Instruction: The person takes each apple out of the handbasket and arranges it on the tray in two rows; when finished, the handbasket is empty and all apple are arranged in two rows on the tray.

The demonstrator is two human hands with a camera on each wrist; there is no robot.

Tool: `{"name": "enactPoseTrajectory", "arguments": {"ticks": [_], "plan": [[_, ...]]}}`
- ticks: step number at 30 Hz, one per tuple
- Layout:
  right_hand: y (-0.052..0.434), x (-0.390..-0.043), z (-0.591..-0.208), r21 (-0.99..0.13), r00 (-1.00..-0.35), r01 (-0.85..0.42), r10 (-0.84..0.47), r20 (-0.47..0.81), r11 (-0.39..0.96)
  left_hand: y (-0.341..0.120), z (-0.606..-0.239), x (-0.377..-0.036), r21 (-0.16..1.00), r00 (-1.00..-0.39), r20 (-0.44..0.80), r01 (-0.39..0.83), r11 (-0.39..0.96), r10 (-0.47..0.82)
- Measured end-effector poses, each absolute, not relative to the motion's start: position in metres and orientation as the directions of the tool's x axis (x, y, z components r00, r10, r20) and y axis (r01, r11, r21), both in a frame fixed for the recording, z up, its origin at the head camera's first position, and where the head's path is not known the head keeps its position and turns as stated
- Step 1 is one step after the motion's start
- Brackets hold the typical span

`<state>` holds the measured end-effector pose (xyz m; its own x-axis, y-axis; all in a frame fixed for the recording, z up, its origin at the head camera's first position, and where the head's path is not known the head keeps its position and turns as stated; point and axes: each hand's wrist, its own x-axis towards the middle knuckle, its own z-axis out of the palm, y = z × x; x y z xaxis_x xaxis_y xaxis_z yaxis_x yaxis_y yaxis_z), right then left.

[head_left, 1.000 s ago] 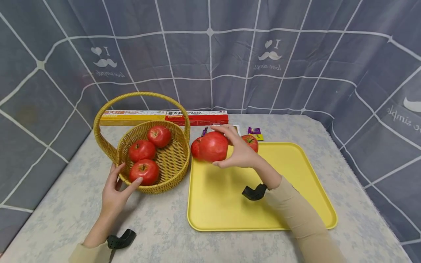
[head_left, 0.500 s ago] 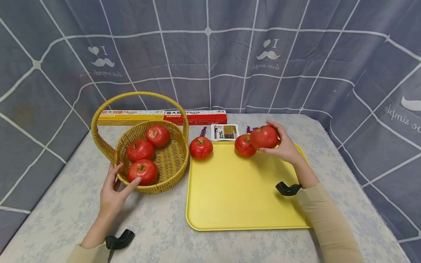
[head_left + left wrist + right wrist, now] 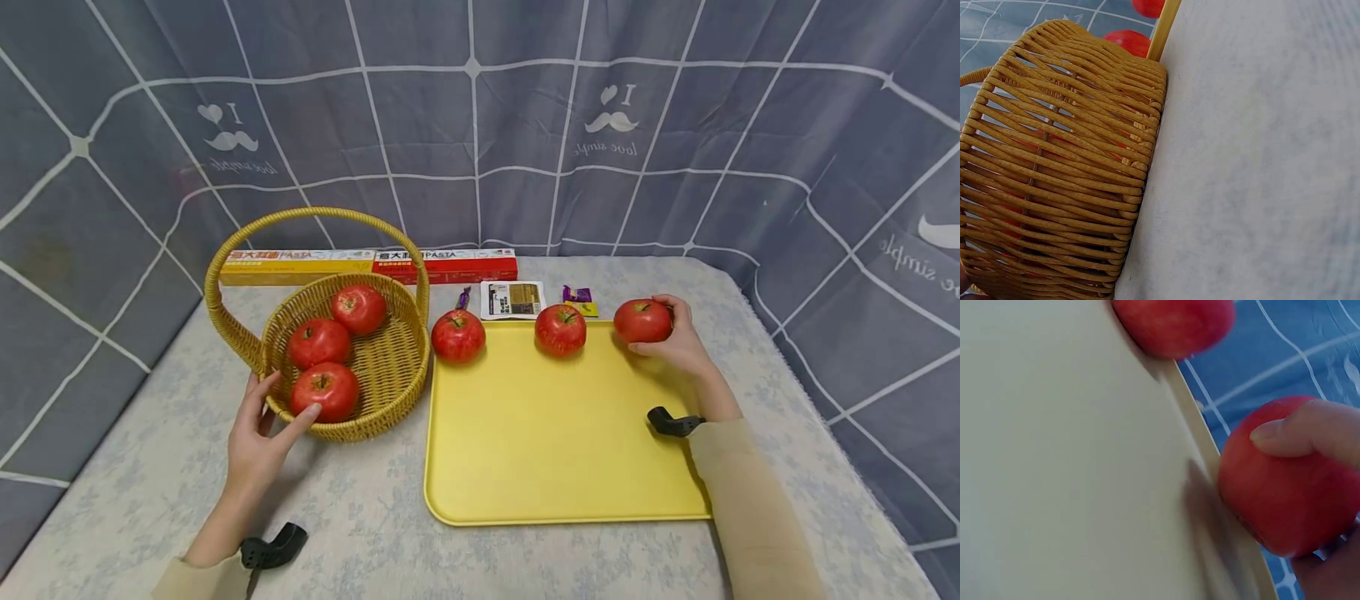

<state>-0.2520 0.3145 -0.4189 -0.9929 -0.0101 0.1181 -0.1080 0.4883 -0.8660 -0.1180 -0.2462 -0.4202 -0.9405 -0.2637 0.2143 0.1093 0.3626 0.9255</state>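
1. The left hand [image 3: 258, 442] rests with relaxed, spread fingers on the basket [image 3: 390, 367], which holds three tomatoes.
2. Two tomatoes sit along the far edge of the tray [image 3: 540, 450].
3. The right hand [image 3: 678, 342] grips a third tomato [image 3: 642, 321] at the tray's far right corner.

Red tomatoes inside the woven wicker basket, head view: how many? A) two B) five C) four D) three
D: three red tomatoes sit inside the woven wicker basket; the other three line the far edge of the yellow plastic tray.
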Motion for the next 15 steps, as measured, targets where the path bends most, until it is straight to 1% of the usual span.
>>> {"name": "enactPoseTrajectory", "arguments": {"ticks": [5,13,15], "plan": [[0.331,-0.251,-0.421,-0.854,-0.996,-0.068,0.017,0.089,0.516,-0.247,-0.42,-0.118,0.928,-0.943,0.209,0.108,0.356,-0.259],[0.348,-0.248,-0.418,-0.833,-0.997,-0.072,-0.052,0.052,0.548,-0.247,-0.419,-0.118,0.931,-0.944,0.214,0.119,0.346,-0.25],[0.346,-0.246,-0.414,-0.83,-0.998,-0.069,-0.037,0.059,0.553,-0.247,-0.419,-0.118,0.927,-0.944,0.216,0.118,0.355,-0.251]]}}
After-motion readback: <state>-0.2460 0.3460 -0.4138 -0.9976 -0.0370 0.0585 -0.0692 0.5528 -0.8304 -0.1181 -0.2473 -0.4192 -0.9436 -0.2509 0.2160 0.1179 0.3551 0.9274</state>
